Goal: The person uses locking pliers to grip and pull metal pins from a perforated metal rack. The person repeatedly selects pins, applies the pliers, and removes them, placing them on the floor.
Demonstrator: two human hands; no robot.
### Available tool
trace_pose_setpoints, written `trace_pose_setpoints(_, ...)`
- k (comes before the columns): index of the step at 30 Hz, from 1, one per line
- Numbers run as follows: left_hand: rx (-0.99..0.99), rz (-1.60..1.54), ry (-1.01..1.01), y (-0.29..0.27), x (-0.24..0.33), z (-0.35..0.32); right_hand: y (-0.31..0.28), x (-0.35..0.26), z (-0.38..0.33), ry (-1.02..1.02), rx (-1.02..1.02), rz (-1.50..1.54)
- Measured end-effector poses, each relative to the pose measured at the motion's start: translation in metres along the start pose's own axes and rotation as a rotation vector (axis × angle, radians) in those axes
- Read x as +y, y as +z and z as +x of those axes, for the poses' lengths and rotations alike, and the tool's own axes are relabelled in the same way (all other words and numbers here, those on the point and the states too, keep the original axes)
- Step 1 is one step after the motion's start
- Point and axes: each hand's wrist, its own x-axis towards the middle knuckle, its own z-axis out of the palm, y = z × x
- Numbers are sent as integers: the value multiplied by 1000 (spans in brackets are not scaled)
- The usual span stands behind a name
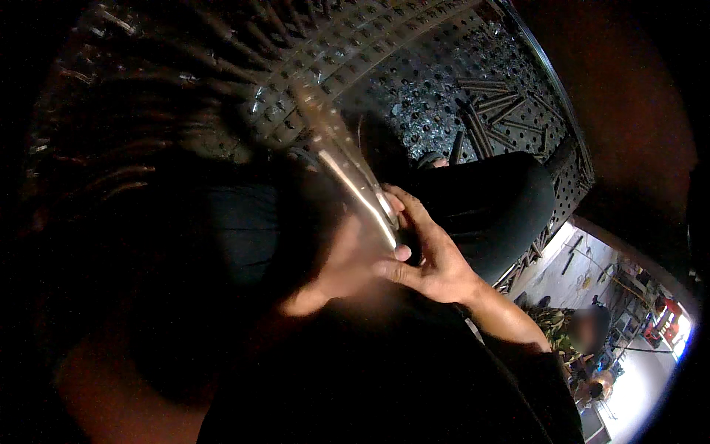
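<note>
A long, narrow shiny metal piece (362,194) slants from the middle up toward the upper left, its far end smeared by blur. Whether it is one bar or a bundled pair of strips, I cannot tell. My right hand (440,266) is closed around its near end, with fingers on the far side and the thumb toward me. Close against the same end is my left hand (340,259), blurred and partly in shadow, so its grip does not show clearly. Both hands are above my lap, between dark-clothed legs (488,207).
A perforated metal surface (421,74) curves beyond my legs. Several loose metal rods (492,111) lie on it at the upper right. Rows of rod-like spikes (244,37) fill the upper left. Through a bright opening at lower right, another person in patterned clothing (551,325) appears.
</note>
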Motion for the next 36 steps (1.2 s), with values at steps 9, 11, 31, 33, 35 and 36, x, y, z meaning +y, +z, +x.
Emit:
trace_pose_setpoints(9,40,-7,-107,-4,-30,-22,-11,22,-19,100,-115,-62)
trace_pose_setpoints(11,-183,256,-47,-17,-27,-18,-10,28,-17,-12,-112,-148)
trace_pose_setpoints(31,-329,733,76,-69,-76,-40,-7,70,-21,192,-149,-303)
trace_pose_setpoints(33,-363,767,115,-76,-86,-50,-7,73,-20,167,-164,-319)
trace_pose_setpoints(35,-378,736,102,-73,-83,-50,-9,80,-16,122,-199,-280)
trace_pose_setpoints(36,-433,729,47,-70,-71,-47,-10,77,-14,140,-213,-325)
